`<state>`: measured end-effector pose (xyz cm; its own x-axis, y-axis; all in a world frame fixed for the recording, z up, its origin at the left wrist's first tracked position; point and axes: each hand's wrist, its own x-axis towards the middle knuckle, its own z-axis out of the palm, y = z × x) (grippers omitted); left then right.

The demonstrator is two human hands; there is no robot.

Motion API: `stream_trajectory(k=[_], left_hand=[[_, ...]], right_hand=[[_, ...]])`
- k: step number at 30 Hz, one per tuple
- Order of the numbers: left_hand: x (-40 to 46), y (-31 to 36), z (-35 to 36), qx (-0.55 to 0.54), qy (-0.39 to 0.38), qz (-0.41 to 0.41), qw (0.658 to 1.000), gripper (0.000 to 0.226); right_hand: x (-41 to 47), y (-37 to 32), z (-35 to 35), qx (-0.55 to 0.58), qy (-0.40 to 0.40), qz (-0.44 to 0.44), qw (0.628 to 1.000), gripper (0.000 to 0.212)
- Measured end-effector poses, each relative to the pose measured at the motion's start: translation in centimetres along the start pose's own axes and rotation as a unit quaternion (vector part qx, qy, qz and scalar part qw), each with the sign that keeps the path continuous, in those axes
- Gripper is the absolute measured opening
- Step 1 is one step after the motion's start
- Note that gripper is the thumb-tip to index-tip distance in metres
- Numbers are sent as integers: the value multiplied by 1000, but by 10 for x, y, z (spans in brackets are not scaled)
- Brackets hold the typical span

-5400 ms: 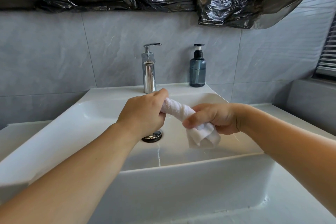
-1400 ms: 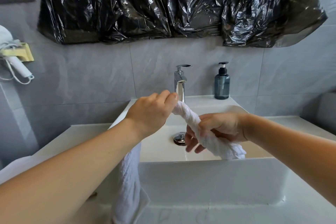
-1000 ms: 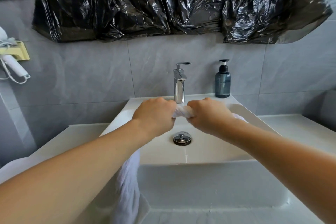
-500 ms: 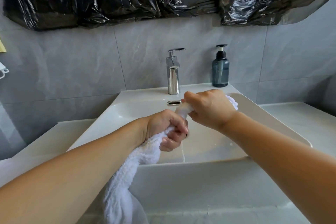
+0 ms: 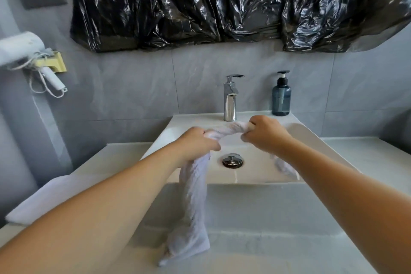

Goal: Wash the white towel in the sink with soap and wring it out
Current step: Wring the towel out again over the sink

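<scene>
Two bare forearms reach forward over a bathroom sink. The left hand (image 5: 198, 143) is closed in a fist around a white terry towel (image 5: 193, 202), and the right hand (image 5: 264, 132) is closed in a fist around the same towel a little farther back and to the right. Between the two fists the towel is twisted into a tight rope that arches above the basin. Below the left hand its long free end hangs down over the front edge of the sink, past the front wall. A short end shows under the right wrist, inside the basin.

The white rectangular ceramic sink (image 5: 311, 140) sits on a pale counter (image 5: 367, 158). A round chrome drain plug (image 5: 232, 160) lies in the basin floor, between and below the hands. At the back rim stands a chrome single-lever faucet (image 5: 230, 98), with a blue translucent soap bottle with a black pump (image 5: 281, 95) to its right.

A folded white cloth (image 5: 44, 198) rests on the counter at left. On the grey tiled wall, crinkled black plastic sheeting (image 5: 211, 2) hangs above the sink, and a white hair dryer (image 5: 29, 53) sits in a yellow holder at far left.
</scene>
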<state>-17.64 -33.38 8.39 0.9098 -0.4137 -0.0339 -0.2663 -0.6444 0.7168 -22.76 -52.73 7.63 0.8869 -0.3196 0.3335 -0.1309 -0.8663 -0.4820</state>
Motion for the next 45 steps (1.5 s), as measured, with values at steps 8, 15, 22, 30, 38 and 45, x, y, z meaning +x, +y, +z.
stream_trajectory(k=[8,15,22,30,38,45], left_hand=[[-51,36,-78,-262,151,67,951,39],[-17,-7,-141,-487,178,44,854,12],[-8,0,-237,-608,256,-29,751,29],[-46,2,-309,-708,309,-130,621,19],[-65,-105,-306,-456,239,-344,785,51],[-57,-175,-348,-387,140,-232,881,23]], right_hand=[[-28,-86,-13,210,6,-44,977,43],[17,-127,15,325,-236,-81,912,28],[54,-199,12,356,-328,-15,875,54],[94,-320,-37,640,-292,151,694,34],[107,-391,1,526,-349,9,775,21],[111,-430,103,345,-416,21,841,31]])
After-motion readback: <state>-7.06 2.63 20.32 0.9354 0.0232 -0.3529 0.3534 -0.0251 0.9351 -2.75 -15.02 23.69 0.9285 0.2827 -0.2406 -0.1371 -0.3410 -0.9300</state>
